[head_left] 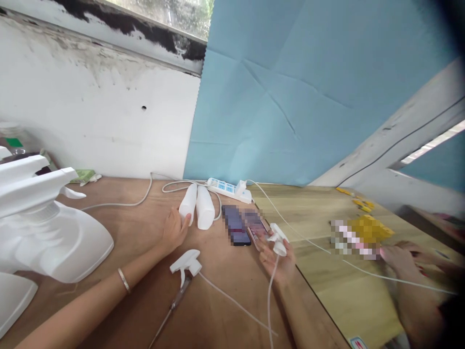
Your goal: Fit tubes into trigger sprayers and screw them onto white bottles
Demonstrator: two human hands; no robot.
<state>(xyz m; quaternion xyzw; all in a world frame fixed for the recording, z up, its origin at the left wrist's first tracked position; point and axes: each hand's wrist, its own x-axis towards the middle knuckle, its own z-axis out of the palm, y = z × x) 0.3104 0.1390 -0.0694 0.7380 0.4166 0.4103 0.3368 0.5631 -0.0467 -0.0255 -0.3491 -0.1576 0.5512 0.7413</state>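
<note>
Two white plastic bottles lie side by side near the wall, a left bottle (pixel 188 199) and a right bottle (pixel 205 208). My left hand (pixel 176 230) is closed around the near end of the left one, thumb on top. In my right hand (pixel 278 264) is a white trigger spray head (pixel 279 236), its thin dip tube (pixel 270 295) hanging toward the table edge. Another spray head (pixel 187 263) lies on the table between my arms, tube trailing right. Beside it is a thin rod-like tool (pixel 178 295), its kind unclear.
Assembled white spray bottles (pixel 69 237) crowd the left. A power strip (pixel 229 190) with cables lies by the wall. A dark phone (pixel 236 228) and a pinkish phone (pixel 254 223) are near my right hand. At right, another person's hand (pixel 399 259) is by a phone and a yellow item (pixel 370 230).
</note>
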